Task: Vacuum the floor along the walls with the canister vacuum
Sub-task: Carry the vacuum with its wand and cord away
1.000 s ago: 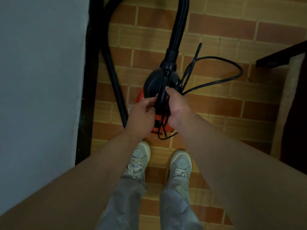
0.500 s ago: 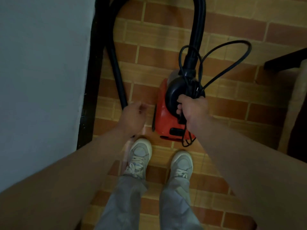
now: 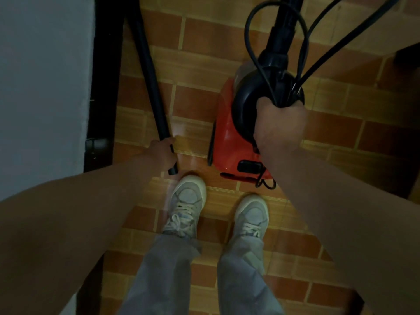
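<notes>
Plainly, the right grip [image 3: 279,126] is curled round the top handle of the canister vacuum [image 3: 227,137], pinching a bunch of cord [image 3: 248,39] against it. The red body sits just below and left of that grip; whether it is clear of the floor [image 3: 197,98] cannot be told. The left grip [image 3: 162,153] is wrapped round the black wand [image 3: 147,71] near its lower end, which pokes out beneath the grip, close to the left shoe [image 3: 188,201].

Loose cord loops stand out beyond the right grip, across the hose [image 3: 284,26]. They could snag there, or drop and tangle the feet. With cord sharing the handle, the hold may slip. Held so near its end, the wand could knock the dark skirting [image 3: 104,64] along the wall [image 3: 41,76], left of the left grip.
</notes>
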